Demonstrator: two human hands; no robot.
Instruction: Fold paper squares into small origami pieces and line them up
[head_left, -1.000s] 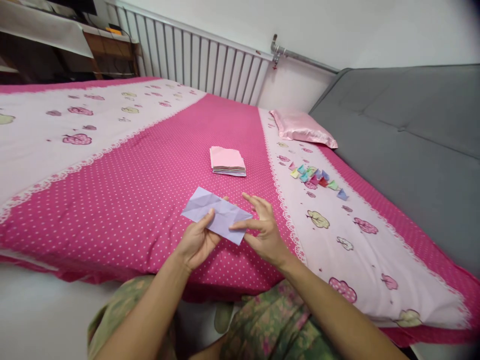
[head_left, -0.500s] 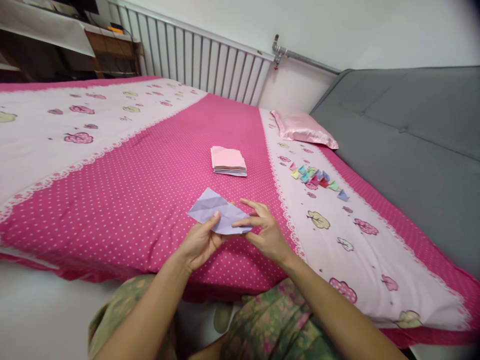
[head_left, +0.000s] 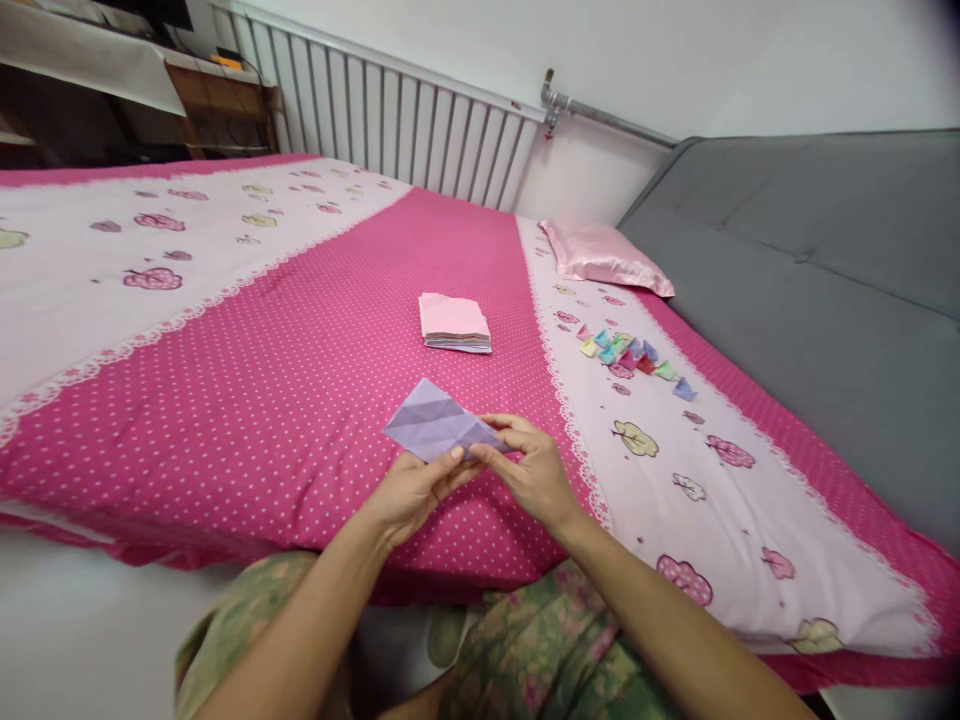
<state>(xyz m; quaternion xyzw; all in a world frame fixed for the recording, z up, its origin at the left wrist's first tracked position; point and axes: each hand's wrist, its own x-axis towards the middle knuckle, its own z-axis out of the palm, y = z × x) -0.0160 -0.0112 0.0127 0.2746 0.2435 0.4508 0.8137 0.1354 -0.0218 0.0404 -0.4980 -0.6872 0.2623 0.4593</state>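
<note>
A creased sheet of purple origami paper (head_left: 435, 420) is held above the near edge of the bed, partly folded. My left hand (head_left: 420, 490) grips its lower edge, thumb on top and fingers underneath. At the paper's right end, my right hand (head_left: 529, 465) pinches it between thumb and fingers. The two thumbs are close together, and the right fingers hide that end. Beyond the hands lies a stack of square paper (head_left: 454, 322) with a pink sheet on top.
Several small folded paper pieces (head_left: 637, 355) in mixed colours lie to the right on the bedspread (head_left: 315, 350). A pink pillow (head_left: 604, 258) rests against the grey headboard (head_left: 810, 270). A white radiator (head_left: 397, 110) stands at the far side, near a desk (head_left: 217, 95).
My right fingers, spread before, have closed on the paper's right end. My left thumb has slid right along the lower edge, and the paper has shifted slightly right.
</note>
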